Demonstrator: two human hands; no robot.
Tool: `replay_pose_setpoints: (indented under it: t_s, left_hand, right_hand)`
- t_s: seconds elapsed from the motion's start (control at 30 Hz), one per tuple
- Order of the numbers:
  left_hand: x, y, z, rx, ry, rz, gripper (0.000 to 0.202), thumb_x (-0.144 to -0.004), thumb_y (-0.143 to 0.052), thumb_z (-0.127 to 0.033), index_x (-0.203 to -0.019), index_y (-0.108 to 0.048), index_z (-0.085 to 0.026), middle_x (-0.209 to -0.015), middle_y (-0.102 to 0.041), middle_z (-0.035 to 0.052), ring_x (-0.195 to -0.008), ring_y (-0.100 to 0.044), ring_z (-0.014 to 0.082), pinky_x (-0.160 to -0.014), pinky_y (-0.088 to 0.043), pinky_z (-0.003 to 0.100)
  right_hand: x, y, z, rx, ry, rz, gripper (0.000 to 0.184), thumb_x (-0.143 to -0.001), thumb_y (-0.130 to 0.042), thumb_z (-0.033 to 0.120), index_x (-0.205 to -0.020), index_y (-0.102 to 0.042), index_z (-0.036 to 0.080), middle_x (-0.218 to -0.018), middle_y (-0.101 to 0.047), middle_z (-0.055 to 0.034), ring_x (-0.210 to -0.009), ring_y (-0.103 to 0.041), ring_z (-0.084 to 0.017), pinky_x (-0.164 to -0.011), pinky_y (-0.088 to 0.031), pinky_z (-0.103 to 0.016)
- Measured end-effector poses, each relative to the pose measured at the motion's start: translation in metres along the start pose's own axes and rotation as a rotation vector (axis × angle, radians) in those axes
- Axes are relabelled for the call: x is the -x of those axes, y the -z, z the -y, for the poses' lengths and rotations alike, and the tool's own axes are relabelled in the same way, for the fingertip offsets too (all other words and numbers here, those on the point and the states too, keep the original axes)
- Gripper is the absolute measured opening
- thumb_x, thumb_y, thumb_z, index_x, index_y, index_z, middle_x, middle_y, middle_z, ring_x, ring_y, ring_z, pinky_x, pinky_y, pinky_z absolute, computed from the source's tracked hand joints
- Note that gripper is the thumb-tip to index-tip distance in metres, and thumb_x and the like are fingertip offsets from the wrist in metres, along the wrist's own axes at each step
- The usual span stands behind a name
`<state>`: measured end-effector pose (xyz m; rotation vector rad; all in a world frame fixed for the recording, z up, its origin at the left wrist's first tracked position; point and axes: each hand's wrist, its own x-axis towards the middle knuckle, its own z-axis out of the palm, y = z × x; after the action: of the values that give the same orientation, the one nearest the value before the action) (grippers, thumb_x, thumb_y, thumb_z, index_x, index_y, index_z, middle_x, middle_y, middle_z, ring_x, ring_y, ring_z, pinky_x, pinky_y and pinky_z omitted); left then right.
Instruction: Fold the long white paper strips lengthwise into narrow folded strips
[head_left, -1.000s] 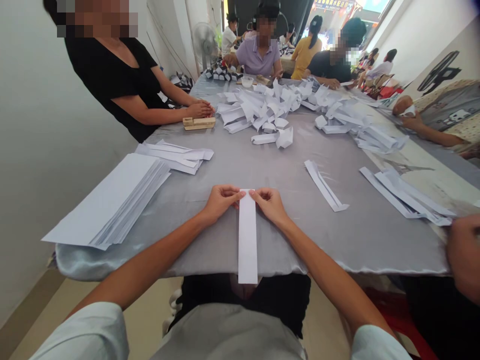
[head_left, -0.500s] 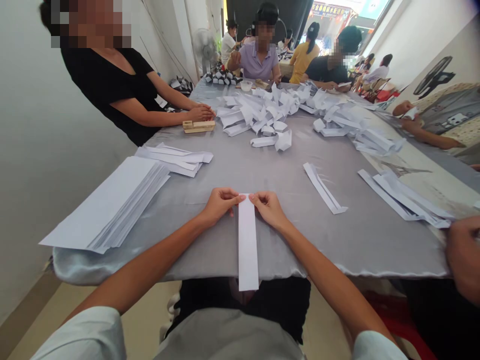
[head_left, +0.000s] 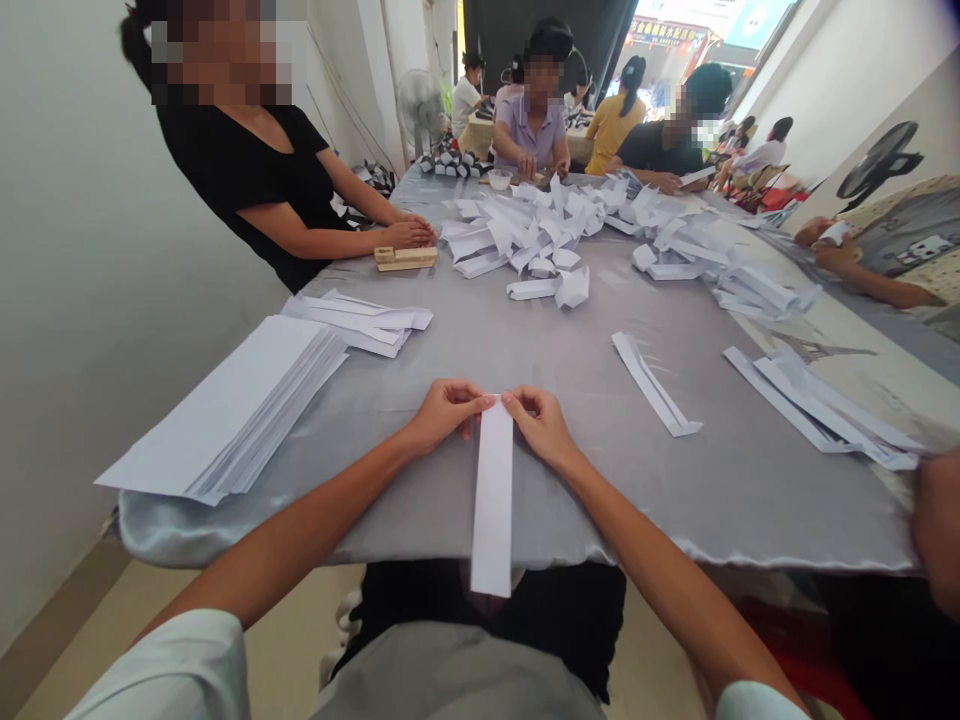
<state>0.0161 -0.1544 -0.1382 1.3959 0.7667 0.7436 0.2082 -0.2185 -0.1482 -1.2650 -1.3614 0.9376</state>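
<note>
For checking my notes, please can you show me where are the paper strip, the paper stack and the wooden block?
paper strip (head_left: 493, 500), head view, point on the strip's middle.
paper stack (head_left: 225, 410), head view, point on the top sheet.
wooden block (head_left: 406, 257), head view, point on its top face.

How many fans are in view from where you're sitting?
2: a white pedestal fan by the far left wall, and a dark fan on the right wall. Others may be hidden.

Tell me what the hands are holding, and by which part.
A paper strip, held at its far end: the left hand and right hand pinch it from either side with their fingers.
</note>
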Motion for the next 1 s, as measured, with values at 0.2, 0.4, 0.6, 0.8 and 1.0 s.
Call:
replay_pose_setpoints:
  t_s: [0.2,0.4,0.6,0.8,1.0]
  left_hand:
    - [0.003,-0.004,-0.005,-0.04,0.008,0.04,0.043,-0.081,-0.083,-0.056,-0.092,-0.075,-0.015,-0.074,-0.069,0.0032,-0.057,-0.058,0.0124,-0.042,-0.047,0.022]
    - [0.002,0.0,0.0,-0.073,-0.024,0.081,0.041,-0.084,-0.082,-0.055,-0.081,-0.072,-0.015,-0.057,-0.057,-0.0029,-0.043,-0.047,0.0083,-0.039,-0.04,0.021]
    - [0.001,0.001,0.003,-0.105,-0.041,0.1,0.041,-0.086,-0.079,-0.055,-0.082,-0.074,-0.014,-0.062,-0.062,-0.001,-0.042,-0.045,0.007,-0.038,-0.033,0.021]
    - [0.0,0.0,0.007,-0.091,-0.008,0.104,0.045,-0.09,-0.072,-0.06,-0.084,-0.074,-0.015,-0.057,-0.055,-0.0031,-0.042,-0.043,0.0078,-0.038,-0.035,0.021]
    - [-0.006,0.0,0.01,0.019,0.072,-0.063,0.043,-0.085,-0.076,-0.052,-0.102,-0.077,-0.014,-0.071,-0.066,0.0018,-0.045,-0.045,0.0074,-0.037,-0.035,0.02]
  right_hand:
    - [-0.002,0.004,-0.002,-0.001,0.008,0.029,0.042,-0.096,-0.065,0.054,-0.072,-0.061,0.02,-0.069,-0.058,0.0006,-0.064,-0.051,-0.014,-0.057,-0.036,-0.025]
    - [-0.002,0.007,-0.004,0.054,0.013,0.085,0.046,-0.096,-0.065,0.057,-0.068,-0.057,0.02,-0.062,-0.053,0.0025,-0.059,-0.045,-0.012,-0.056,-0.033,-0.026]
    - [-0.001,0.003,-0.005,0.017,-0.007,0.092,0.046,-0.093,-0.069,0.061,-0.074,-0.063,0.02,-0.067,-0.058,0.0012,-0.061,-0.051,-0.013,-0.055,-0.036,-0.025]
    - [-0.004,0.005,-0.005,-0.091,-0.069,0.119,0.046,-0.086,-0.076,0.063,-0.074,-0.066,0.019,-0.066,-0.063,0.0003,-0.057,-0.053,-0.012,-0.053,-0.039,-0.025]
    - [-0.01,0.022,-0.005,-0.331,-0.221,-0.178,0.05,-0.077,-0.082,0.055,-0.105,-0.076,0.014,-0.062,-0.057,0.0052,-0.042,-0.041,-0.008,-0.038,-0.029,-0.024]
